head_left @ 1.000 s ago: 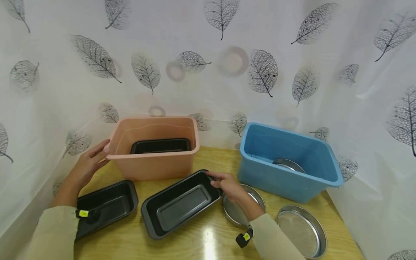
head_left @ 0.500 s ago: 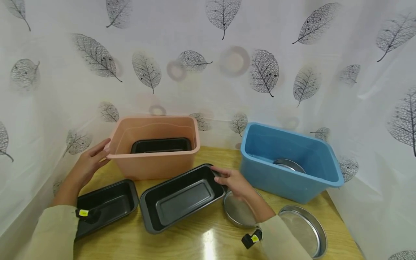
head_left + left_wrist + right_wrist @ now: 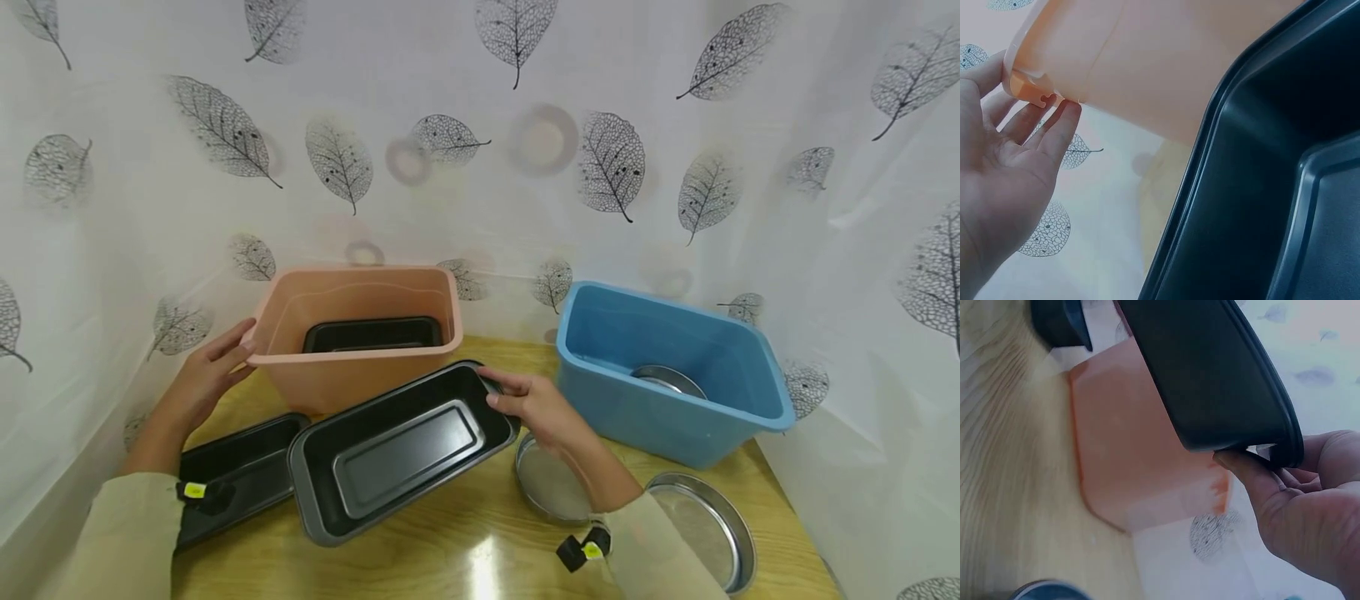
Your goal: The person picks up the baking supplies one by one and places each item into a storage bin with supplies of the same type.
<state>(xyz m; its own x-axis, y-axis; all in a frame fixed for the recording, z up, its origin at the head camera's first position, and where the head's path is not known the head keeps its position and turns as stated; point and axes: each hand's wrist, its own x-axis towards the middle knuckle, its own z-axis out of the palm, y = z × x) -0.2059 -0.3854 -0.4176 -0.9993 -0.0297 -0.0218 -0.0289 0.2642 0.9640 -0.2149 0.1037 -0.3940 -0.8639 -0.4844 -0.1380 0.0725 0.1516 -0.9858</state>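
Note:
In the head view, my right hand (image 3: 536, 408) pinches the right end of a black loaf pan (image 3: 405, 454), raised above the table and tilted. The right wrist view shows the thumb and fingers gripping the end rim of this loaf pan (image 3: 1216, 375). At the far left, my left hand (image 3: 198, 379) grips the rim of a peach plastic bin (image 3: 360, 379), its fingers tucked under the lip in the left wrist view. Another black loaf pan (image 3: 375, 333) lies inside the peach bin. A further loaf pan (image 3: 243, 471) sits on the table, partly covered by my left wrist and the raised pan.
A blue plastic bin (image 3: 667, 425) stands at the right with a round cake tin (image 3: 667, 379) inside. Two round tins lie in front: one tin (image 3: 551, 483) beside my right forearm, another tin (image 3: 697, 529) partly behind the sleeve. A leaf-print curtain (image 3: 480, 208) hangs behind the wooden table (image 3: 420, 567).
My right hand has lifted the loaf pan off the table and brought it left and closer, so it now overlaps the left pan. The left hand stays on the peach bin's rim.

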